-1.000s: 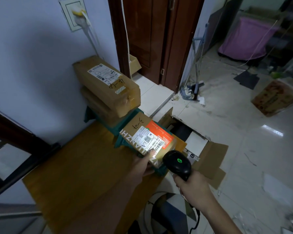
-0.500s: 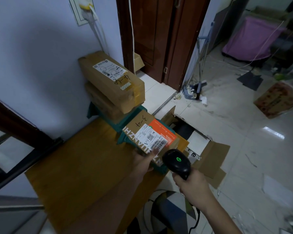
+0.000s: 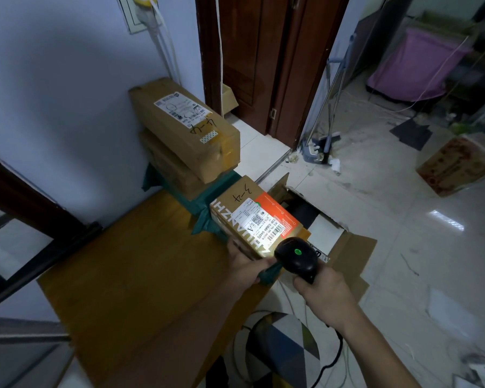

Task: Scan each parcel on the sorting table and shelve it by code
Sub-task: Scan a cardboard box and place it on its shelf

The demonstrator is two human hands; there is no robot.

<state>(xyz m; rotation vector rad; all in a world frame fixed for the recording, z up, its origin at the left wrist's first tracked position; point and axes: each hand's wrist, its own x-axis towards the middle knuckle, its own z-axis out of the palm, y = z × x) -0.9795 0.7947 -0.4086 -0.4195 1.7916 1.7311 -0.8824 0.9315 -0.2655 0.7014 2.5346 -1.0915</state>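
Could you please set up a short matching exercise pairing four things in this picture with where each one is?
Things:
1. barcode scanner
2. orange-labelled parcel
3. long brown parcel
4. open carton

Places:
A. on the floor beside the table
B. top of the stack by the wall
C. gripped in the right hand
D. at the table's edge, held by the left hand

Pairs: 1-C, 2-D, 3-B, 4-A

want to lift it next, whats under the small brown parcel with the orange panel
The small brown parcel with the orange panel lies on a dark green plastic-wrapped package, itself on the wooden table. The green package's middle is hidden beneath.
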